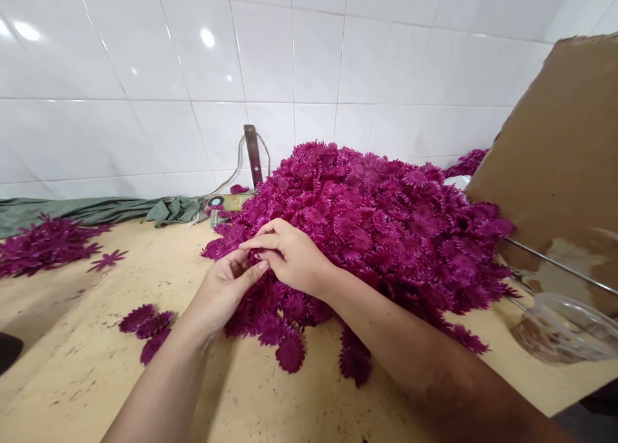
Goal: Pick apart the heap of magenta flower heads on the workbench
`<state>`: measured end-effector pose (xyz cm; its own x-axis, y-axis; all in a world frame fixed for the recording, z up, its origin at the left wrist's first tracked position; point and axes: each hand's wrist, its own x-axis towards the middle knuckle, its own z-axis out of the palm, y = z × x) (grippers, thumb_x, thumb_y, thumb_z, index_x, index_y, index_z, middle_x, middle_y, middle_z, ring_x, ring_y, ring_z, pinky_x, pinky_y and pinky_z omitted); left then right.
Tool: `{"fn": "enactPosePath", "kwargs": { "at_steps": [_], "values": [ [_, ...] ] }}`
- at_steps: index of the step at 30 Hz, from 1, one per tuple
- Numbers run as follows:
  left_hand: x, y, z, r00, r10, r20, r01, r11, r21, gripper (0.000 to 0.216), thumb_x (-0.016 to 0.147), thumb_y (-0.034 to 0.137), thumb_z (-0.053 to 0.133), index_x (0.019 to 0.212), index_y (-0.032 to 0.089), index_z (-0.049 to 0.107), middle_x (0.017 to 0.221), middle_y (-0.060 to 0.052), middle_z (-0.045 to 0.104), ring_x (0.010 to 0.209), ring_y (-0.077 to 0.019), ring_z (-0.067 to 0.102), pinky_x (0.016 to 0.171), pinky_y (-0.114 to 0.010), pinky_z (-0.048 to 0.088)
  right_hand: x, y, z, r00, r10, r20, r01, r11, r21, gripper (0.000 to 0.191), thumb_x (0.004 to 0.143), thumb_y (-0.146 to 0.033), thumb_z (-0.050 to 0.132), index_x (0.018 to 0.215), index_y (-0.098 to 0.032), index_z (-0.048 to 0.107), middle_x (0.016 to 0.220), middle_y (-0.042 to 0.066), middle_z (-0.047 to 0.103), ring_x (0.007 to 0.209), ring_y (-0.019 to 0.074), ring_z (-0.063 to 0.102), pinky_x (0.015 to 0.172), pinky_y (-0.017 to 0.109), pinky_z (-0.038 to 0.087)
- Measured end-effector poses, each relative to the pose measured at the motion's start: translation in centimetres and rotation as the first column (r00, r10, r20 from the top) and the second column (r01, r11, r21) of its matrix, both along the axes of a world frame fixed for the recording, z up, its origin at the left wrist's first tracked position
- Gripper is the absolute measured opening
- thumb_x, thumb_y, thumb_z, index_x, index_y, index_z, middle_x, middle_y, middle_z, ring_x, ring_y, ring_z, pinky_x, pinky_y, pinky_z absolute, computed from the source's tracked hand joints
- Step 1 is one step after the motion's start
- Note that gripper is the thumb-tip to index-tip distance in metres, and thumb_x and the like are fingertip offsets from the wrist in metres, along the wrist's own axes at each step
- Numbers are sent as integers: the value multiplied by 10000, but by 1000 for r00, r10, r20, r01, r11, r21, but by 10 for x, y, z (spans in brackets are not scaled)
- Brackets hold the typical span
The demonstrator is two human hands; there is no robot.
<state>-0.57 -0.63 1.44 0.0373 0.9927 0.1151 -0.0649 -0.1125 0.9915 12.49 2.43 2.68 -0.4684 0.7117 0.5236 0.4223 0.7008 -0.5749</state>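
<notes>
My left hand [226, 285] and my right hand [294, 256] meet at the near left side of a large heap of magenta artificial flower heads [376, 211]. The fingers of both hands are bent, with thumbs drawn in and fingertips almost touching. Some magenta shows between them, but I cannot tell whether it is a held flower piece or the heap behind. Left of my left forearm, several loose flower heads [153, 327] lie on the tabletop. One more flower head [290, 351] rests at the heap's front edge, below my right hand.
At the left lies a smaller pile of flat magenta petal pieces [48, 246]. Green cloth [96, 210] runs along the tiled wall [265, 56]. A metal strip [253, 154] stands behind the heap. Cardboard [555, 160], a metal rod [560, 264] and a clear plastic tub [564, 330] are right.
</notes>
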Motion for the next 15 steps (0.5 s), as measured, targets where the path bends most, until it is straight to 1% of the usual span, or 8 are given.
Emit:
{"fn": "enactPosePath", "kwargs": {
  "at_steps": [3,5,7,9,11,15],
  "values": [
    [-1,3,-3,999,36,35,-34,998,-56,388,433,398,789,697,152,644,624,-29,644,677,-173,593,679,-291,461,-1,2,2,996,-78,-42,78,997,14,164,804,-150,513,840,-173,671,865,40,598,833,132,542,825,278,407],
    [-1,4,-4,997,72,24,-70,995,-73,384,417,426,784,619,148,613,571,-15,613,608,-139,557,610,-252,433,-1,4,2,985,-162,-64,163,987,12,138,805,-203,529,786,-166,661,806,34,609,766,129,545,765,261,408],
    [0,4,-5,997,79,-23,-80,995,-60,385,445,459,763,582,147,586,534,4,574,522,-97,484,514,-214,369,0,5,3,969,-232,-83,232,973,-11,156,810,-247,522,762,-171,649,756,22,607,693,123,531,694,251,402],
    [1,3,-5,996,59,-70,-62,997,-42,381,501,487,728,580,149,570,502,26,522,457,-70,402,448,-199,291,1,7,3,955,-274,-111,271,962,-43,174,815,-269,506,754,-175,639,718,12,602,650,119,517,653,245,393],
    [2,1,-4,995,30,-94,-32,999,-25,371,549,495,696,582,156,551,475,42,469,427,-61,351,424,-197,244,2,8,4,941,-304,-148,295,952,-79,168,810,-266,503,752,-174,631,704,8,601,640,119,518,647,243,392],
    [6,-3,0,996,5,-88,-6,1000,-3,358,581,478,673,539,163,508,461,48,434,418,-56,321,422,-195,227,2,8,9,914,-351,-204,326,934,-146,119,779,-236,534,722,-167,612,698,9,599,639,122,529,655,250,406]
  ]
}}
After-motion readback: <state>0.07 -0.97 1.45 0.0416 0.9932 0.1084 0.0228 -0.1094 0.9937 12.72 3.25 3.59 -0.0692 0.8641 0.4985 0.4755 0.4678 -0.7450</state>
